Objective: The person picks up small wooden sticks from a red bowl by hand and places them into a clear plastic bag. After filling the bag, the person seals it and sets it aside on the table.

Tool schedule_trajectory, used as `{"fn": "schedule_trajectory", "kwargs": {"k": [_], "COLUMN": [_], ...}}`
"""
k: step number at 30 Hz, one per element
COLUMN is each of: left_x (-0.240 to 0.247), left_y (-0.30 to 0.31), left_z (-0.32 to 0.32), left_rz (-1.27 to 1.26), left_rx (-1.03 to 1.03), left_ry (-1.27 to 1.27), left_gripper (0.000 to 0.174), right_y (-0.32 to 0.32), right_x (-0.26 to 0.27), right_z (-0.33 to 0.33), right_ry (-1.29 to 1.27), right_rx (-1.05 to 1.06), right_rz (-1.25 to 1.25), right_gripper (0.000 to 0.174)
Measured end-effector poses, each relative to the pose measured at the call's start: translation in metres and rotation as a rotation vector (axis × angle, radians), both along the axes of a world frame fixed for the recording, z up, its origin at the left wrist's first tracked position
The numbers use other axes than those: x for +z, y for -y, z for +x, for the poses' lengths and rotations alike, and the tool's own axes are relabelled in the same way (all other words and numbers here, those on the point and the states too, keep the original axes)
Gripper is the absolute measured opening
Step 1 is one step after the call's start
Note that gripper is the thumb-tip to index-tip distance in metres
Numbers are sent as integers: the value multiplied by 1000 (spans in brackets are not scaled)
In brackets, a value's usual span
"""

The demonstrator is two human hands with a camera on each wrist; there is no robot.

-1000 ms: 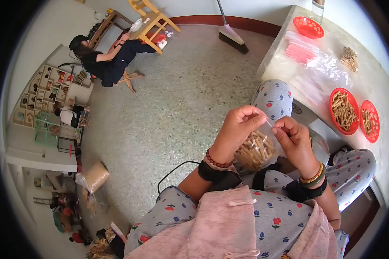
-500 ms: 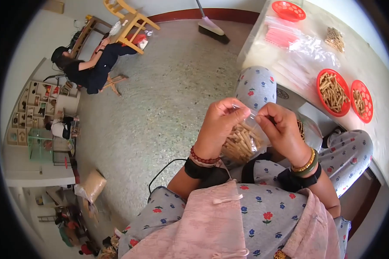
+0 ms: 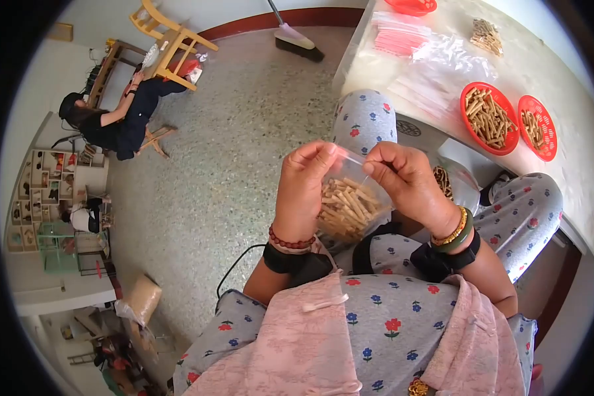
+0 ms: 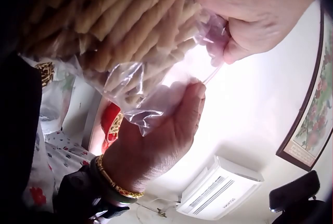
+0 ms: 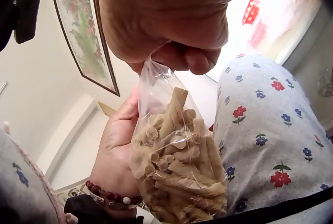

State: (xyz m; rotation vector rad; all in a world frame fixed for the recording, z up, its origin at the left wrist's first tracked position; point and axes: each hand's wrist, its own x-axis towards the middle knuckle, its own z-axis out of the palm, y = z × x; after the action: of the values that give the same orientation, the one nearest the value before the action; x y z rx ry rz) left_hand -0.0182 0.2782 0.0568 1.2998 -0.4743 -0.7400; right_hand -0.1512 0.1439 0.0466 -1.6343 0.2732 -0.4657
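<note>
Between my hands hangs a clear plastic bag (image 3: 351,210) filled with short tan tubular sticks (image 5: 182,169), above my lap. My left hand (image 3: 301,191), with a red bead bracelet, pinches one end of the bag's top edge between thumb and fingers. The other end is pinched by my right hand (image 3: 410,183), which wears a gold and a green bangle. The edge strip stretches taut between the two thumbs. In the left wrist view, the right hand (image 4: 161,146) holds the bag's edge at the thumb tip.
On the table (image 3: 541,72) to the right stand red baskets of similar sticks (image 3: 488,117), beside flat bags (image 3: 402,36) and a small filled bag (image 3: 486,36). Another clear bag with dark contents (image 3: 443,181) is by my right knee. A person (image 3: 112,119) sits across the room.
The view has swung to the right, so the surroundings shift left. My hands keep hold of the bag's top edge, and more of the bag's front shows between them.
</note>
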Motion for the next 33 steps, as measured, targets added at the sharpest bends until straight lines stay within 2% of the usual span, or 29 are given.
{"fn": "schedule_trajectory", "kwargs": {"k": [4, 7, 10, 14, 16, 20, 22, 25, 33], "left_x": [2, -3, 2, -1, -1, 4, 5, 6, 12], "left_y": [2, 0, 2, 4, 4, 6, 8, 10, 12], "left_z": [1, 4, -2, 3, 8, 14, 16, 18, 6], "left_rz": [66, -4, 21, -24, -47, 32, 108, 112, 139], "left_rx": [31, 2, 60, 20, -185, -285, -323, -318, -221], "left_ry": [27, 119, 109, 83, -27, 16, 34, 128, 122], "left_gripper": [14, 15, 14, 16, 20, 20, 13, 10, 11], "right_y": [3, 1, -1, 0, 1, 1, 1, 2, 5], "right_x": [-10, -5, -1, -6, -9, -3, -4, -1, 7], "right_z": [1, -1, -1, 0, 1, -1, 0, -1, -1], "right_ry": [24, -9, 12, 21, 52, 29, 50, 46, -19], "right_rx": [-15, 15, -4, -24, -19, 13, 14, 1, -64], "right_rz": [3, 66, -15, 20, 30, 66, 67, -23, -151], "right_gripper": [11, 11, 11, 11, 10, 9, 7, 5, 6]}}
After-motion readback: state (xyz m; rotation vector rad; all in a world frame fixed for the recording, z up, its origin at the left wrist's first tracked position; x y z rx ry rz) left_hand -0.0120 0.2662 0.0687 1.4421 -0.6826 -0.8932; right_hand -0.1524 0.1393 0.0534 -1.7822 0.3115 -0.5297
